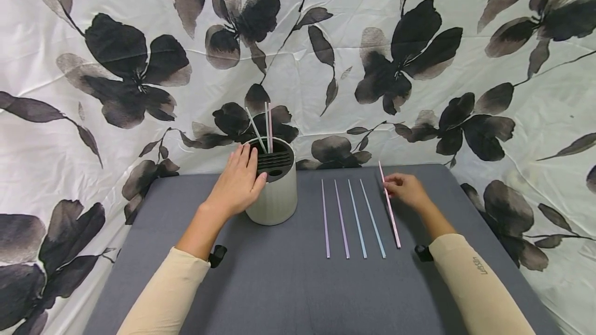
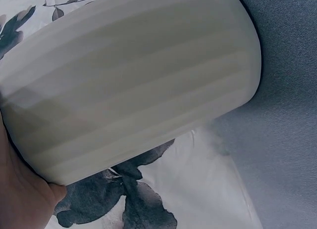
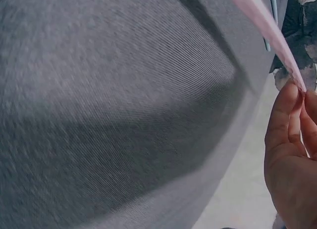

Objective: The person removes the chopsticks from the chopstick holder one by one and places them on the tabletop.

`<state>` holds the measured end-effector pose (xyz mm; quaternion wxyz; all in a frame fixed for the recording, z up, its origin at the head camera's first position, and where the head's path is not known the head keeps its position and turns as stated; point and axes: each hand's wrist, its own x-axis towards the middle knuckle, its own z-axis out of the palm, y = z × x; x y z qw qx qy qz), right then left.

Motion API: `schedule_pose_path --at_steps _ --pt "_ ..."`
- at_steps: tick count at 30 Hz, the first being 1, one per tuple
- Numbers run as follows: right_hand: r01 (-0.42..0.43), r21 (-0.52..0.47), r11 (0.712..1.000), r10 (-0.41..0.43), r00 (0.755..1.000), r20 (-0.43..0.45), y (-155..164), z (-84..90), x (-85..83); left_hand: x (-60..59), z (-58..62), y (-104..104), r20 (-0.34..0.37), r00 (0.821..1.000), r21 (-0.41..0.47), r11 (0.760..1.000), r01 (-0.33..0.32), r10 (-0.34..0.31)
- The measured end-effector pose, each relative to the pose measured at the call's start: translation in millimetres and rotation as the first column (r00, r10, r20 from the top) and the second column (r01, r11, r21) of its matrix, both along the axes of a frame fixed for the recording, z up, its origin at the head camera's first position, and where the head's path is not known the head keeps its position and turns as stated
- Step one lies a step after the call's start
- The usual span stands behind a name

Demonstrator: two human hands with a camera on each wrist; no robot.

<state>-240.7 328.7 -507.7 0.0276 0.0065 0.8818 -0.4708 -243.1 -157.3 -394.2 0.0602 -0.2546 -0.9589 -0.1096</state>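
The right hand [image 1: 406,189] pinches the pink straw [image 1: 389,206] near its far end, light and easily kinked I'd guess, while the left hand [image 1: 238,182] wraps the ribbed holder [image 1: 278,195].

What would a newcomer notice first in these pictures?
Likely the bold black-flower cloth behind the grey table. Next, the left hand holding the white holder with straws standing in it, and the right hand pinching a pink straw beside four straws lying in a row.
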Motion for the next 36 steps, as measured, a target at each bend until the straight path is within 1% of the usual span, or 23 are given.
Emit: schedule_pose_path --at_steps 5,11,15,20,23,31,36 --pt "0.023 -0.04 0.999 -0.021 0.998 0.053 -0.6 -6.7 1.5 0.0 -0.9 0.0 0.007 1.0 0.003 1.0 -0.001 0.001" --pt "0.084 0.019 0.996 -0.086 0.985 0.15 -4.2 -13.3 4.7 1.2 -0.5 -2.3 0.004 1.0 -0.006 1.0 0.0 0.0" --pt "0.095 0.041 0.995 -0.101 0.978 0.18 -8.5 -15.6 8.3 1.6 -0.6 -3.3 -0.001 1.0 -0.002 1.0 0.011 -0.011" --pt "0.117 0.055 0.992 -0.125 0.974 0.187 -12.9 -17.3 12.1 1.3 -1.6 -3.7 -0.011 1.0 0.009 1.0 0.016 -0.016" --pt "0.133 0.09 0.987 -0.148 0.971 0.185 -14.6 -19.4 13.1 1.5 -1.8 -3.7 -0.014 1.0 0.011 1.0 0.016 -0.016" --pt "0.149 0.246 0.958 -0.182 0.976 0.117 -22.2 -22.9 14.4 1.9 -2.7 -4.1 -0.013 1.0 0.008 1.0 0.015 -0.014" --pt "0.164 0.271 0.949 -0.195 0.977 0.089 -27.5 -22.3 15.5 1.7 -2.6 -4.4 -0.025 1.0 0.008 1.0 0.019 -0.019"
